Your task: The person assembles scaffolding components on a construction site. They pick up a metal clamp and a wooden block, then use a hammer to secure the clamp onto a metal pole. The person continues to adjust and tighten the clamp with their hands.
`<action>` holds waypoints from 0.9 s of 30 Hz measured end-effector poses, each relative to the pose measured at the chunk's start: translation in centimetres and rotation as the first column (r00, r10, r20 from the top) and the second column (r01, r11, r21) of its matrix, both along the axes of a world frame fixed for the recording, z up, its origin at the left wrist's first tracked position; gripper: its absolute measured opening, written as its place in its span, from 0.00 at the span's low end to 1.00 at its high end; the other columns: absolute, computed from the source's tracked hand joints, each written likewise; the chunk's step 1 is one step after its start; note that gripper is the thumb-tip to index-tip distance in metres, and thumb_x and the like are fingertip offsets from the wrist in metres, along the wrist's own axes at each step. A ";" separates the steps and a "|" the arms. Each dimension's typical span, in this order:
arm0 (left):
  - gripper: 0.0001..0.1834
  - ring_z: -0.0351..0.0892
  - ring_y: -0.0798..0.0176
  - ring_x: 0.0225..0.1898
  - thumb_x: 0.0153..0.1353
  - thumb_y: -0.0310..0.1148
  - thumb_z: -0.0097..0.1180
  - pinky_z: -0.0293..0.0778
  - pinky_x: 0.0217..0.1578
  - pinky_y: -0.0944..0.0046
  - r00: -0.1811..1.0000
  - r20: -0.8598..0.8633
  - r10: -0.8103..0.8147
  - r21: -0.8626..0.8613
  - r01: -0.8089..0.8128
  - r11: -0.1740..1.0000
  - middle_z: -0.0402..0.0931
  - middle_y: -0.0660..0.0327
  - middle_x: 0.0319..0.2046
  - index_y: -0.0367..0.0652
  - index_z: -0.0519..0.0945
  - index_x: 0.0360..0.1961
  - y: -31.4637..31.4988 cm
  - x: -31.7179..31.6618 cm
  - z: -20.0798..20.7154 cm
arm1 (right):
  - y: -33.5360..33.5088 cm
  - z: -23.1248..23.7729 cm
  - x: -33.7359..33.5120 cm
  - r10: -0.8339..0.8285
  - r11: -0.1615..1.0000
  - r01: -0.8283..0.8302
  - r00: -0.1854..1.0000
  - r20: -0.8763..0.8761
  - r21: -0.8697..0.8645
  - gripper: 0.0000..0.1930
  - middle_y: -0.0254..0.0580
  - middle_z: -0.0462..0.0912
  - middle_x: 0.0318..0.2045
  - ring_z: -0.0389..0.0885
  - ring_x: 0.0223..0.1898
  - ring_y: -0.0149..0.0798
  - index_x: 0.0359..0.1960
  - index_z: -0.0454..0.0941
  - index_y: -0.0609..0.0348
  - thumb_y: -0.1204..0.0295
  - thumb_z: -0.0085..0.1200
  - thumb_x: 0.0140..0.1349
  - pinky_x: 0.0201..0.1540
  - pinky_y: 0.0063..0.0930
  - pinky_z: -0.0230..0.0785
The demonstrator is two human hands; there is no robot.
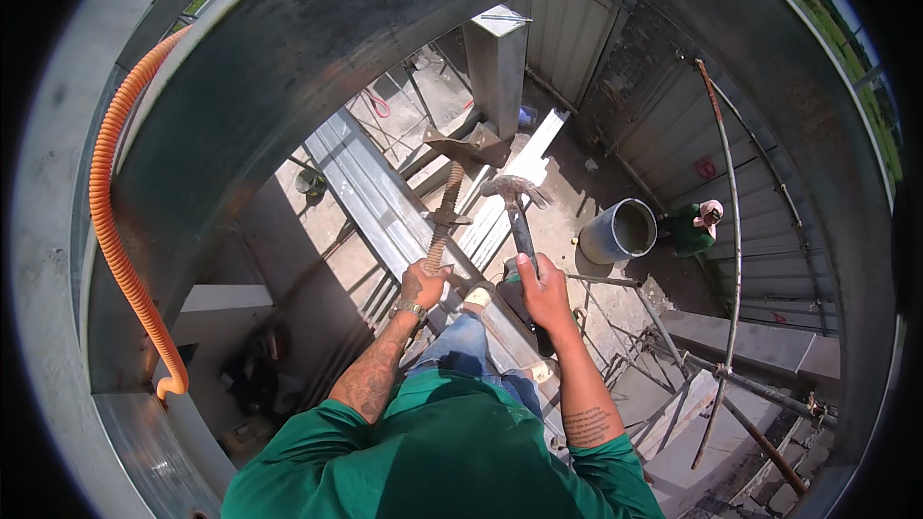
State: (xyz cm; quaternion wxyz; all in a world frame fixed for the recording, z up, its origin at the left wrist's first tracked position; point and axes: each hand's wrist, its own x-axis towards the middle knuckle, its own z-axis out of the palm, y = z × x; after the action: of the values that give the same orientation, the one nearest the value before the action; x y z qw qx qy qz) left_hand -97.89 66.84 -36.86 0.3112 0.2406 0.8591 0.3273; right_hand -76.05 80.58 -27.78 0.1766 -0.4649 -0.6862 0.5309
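I cannot see the near end of the rod (449,194), because the left hand (424,284) is wrapped tightly round it; a bent plate (468,145) sits at its far end. Just right, the right hand (545,293) grips the hammer (521,227), covering part of its handle. The dark shape (255,356) in the shade at near left is hard to make out. I see a steel frame (269,67) cut off by the rim, an orange hose (120,183) on its left, and, at right, a drum (600,234), a person (690,233) and a pole (737,231) crossing my view of the wall (663,125).
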 end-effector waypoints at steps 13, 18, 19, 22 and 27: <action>0.14 0.72 0.68 0.22 0.55 0.38 0.71 0.69 0.24 0.61 0.961 0.254 0.115 0.032 -0.127 0.991 0.77 0.65 0.20 0.38 0.82 0.30 5.8 -12.3 -3.8 | 16.4 -0.1 -14.6 0.246 0.946 -0.285 0.941 0.234 0.151 0.36 0.69 0.83 0.35 0.81 0.43 0.68 0.43 0.78 0.71 0.40 0.42 0.72 0.47 0.53 0.71; 0.17 0.77 0.61 0.26 0.56 0.42 0.70 0.73 0.31 0.57 0.984 0.152 0.092 0.008 -0.095 0.995 0.81 0.58 0.25 0.37 0.83 0.32 5.5 -14.6 -5.4 | 15.2 -0.7 -17.8 0.430 0.857 -0.486 0.858 0.281 0.170 0.36 0.68 0.83 0.35 0.82 0.42 0.66 0.44 0.77 0.69 0.39 0.40 0.72 0.48 0.51 0.71; 0.17 0.77 0.61 0.27 0.56 0.42 0.70 0.73 0.32 0.57 0.992 0.111 0.065 0.004 -0.066 0.998 0.82 0.58 0.26 0.37 0.83 0.32 5.7 -15.1 -5.8 | 15.1 -1.3 -18.8 0.480 0.819 -0.550 0.814 0.328 0.165 0.36 0.68 0.83 0.35 0.82 0.43 0.66 0.44 0.77 0.69 0.39 0.40 0.72 0.50 0.51 0.71; 0.18 0.79 0.58 0.29 0.56 0.44 0.69 0.74 0.36 0.56 1.000 -0.004 -0.003 -0.021 0.003 1.000 0.83 0.56 0.27 0.38 0.82 0.31 5.5 -15.9 -6.9 | 14.3 -3.2 -21.8 0.484 0.801 -0.577 0.781 0.396 0.159 0.35 0.66 0.83 0.35 0.82 0.44 0.66 0.43 0.77 0.68 0.39 0.40 0.72 0.50 0.52 0.72; 0.16 0.74 0.62 0.24 0.56 0.41 0.70 0.71 0.29 0.57 0.989 0.046 0.139 -0.041 -0.137 0.990 0.78 0.61 0.22 0.41 0.79 0.27 5.5 -17.5 -5.7 | 12.9 -2.8 -22.8 0.422 0.835 -0.505 0.842 0.335 0.218 0.34 0.64 0.84 0.34 0.83 0.42 0.63 0.42 0.79 0.65 0.40 0.41 0.72 0.47 0.52 0.74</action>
State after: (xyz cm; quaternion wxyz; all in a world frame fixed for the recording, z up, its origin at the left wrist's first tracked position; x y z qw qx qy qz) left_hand -115.39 72.35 -42.53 0.3129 0.1666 0.8719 0.3377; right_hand -98.89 93.48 -30.62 0.0130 -0.3193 -0.8684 0.3792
